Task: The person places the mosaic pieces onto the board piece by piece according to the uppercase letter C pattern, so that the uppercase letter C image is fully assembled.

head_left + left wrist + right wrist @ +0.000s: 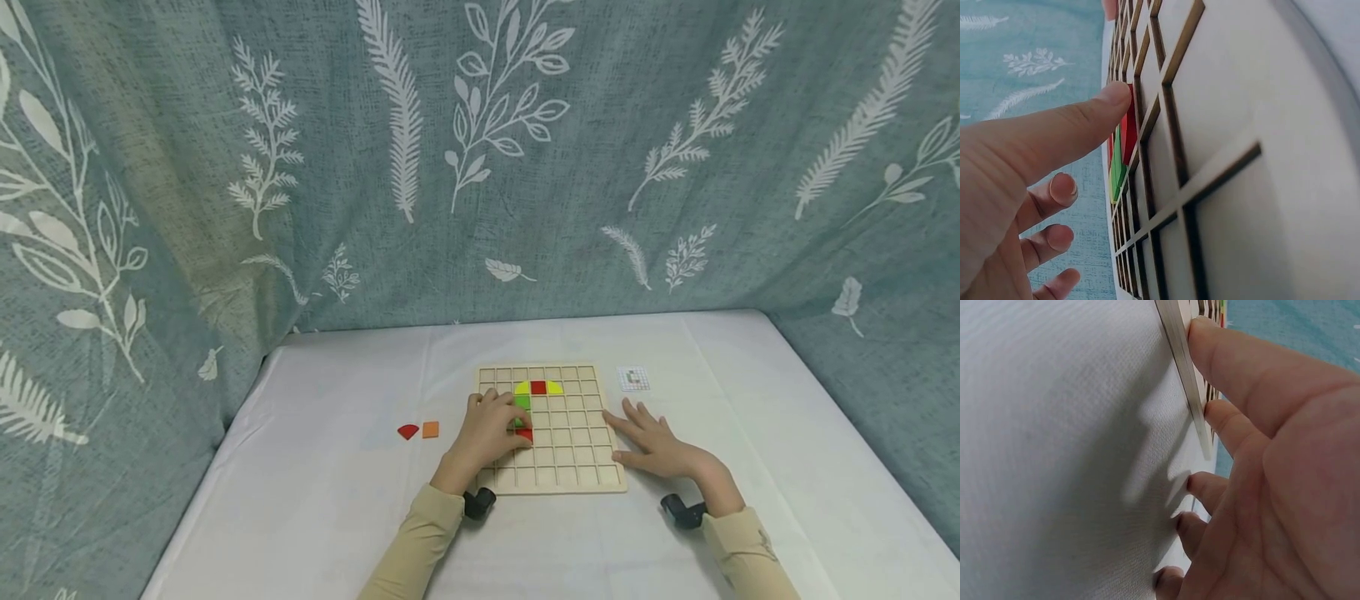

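Observation:
A wooden grid board (573,458) lies on the table, with colored pieces in some of its cells. My left hand (487,429) is over the board's left part. In the left wrist view its thumb tip touches a red piece (1127,134) set in a cell, while the other visible fingers are bent loosely and hold nothing. Green pieces (522,402) sit in the same column. Above them a red square (538,387) lies between two yellow quarter-rounds (555,387). Fingers of my right hand (660,446) rest on the board's right edge, spread apart.
Left of the board, a red fan-shaped piece (408,431) and an orange square (431,429) lie on the white tablecloth (322,500). A small printed pattern card (633,378) is at the board's upper right. A patterned curtain (435,267) hangs behind the table.

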A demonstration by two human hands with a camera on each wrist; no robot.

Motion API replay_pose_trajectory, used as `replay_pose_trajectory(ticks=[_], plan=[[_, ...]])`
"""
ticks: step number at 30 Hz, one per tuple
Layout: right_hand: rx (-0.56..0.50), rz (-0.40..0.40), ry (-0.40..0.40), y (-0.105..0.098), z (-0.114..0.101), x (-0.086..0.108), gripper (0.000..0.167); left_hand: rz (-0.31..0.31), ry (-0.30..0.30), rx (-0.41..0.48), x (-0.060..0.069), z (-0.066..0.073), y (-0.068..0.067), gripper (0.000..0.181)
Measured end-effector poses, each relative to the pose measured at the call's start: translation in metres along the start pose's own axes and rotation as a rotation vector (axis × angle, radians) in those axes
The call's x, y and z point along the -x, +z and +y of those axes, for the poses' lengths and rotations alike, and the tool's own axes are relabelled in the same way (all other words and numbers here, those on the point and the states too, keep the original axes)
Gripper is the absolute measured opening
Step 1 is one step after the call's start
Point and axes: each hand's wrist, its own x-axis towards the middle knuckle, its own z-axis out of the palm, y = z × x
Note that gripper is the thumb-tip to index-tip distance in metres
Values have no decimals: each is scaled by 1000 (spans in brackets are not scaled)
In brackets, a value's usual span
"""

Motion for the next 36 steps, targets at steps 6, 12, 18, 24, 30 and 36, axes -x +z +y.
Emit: replay_pose_trajectory(ticks=[6,12,18,24,30,36], plan=[[9,0,-2,0,0,1,66,0,-8,21,3,-1,-2,18],[5,2,-5,-1,-1,2,66,-4,-44,80,7,-3,-6,16],[-2,-2,-8,-1,-1,3,66,11,-74,114,13,-6,-17,16],[0,-3,-3,-1,-1,1,66,44,-72,124,21,-12,-28,17],[-2,0,-5,-2,-2,1,66,50,-105,142,29,-21,-36,19],[-7,-3,-9,-3,-2,1,66,68,-150,147,36,-32,-40,19]])
